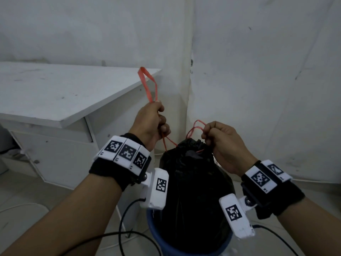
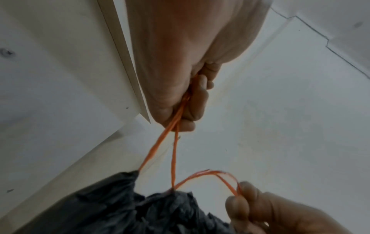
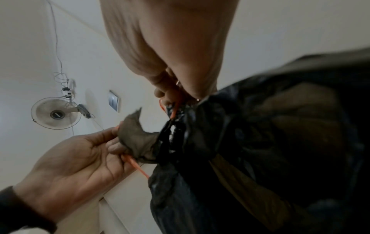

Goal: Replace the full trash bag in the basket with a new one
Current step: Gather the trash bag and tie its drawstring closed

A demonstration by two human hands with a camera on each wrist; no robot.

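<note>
A full black trash bag [image 1: 193, 185] stands in a blue basket [image 1: 156, 235], its mouth gathered tight by an orange drawstring [image 1: 147, 84]. My left hand [image 1: 153, 122] grips one loop of the string in a fist, up and left of the bag's top; the loop's free end sticks out above the fist. My right hand [image 1: 219, 137] pinches the other, shorter loop [image 1: 197, 126] at the bag's neck. In the left wrist view both strands [image 2: 172, 150] run taut from the left fist down to the bag [image 2: 124, 209]. The right wrist view shows the puckered bag mouth [image 3: 180, 131].
A white desk [image 1: 55, 93] stands at the left, its corner close behind my left hand. White walls meet in a corner behind the bag. Black cables [image 1: 129, 235] trail over the tiled floor by the basket. A wall fan [image 3: 56, 114] shows in the right wrist view.
</note>
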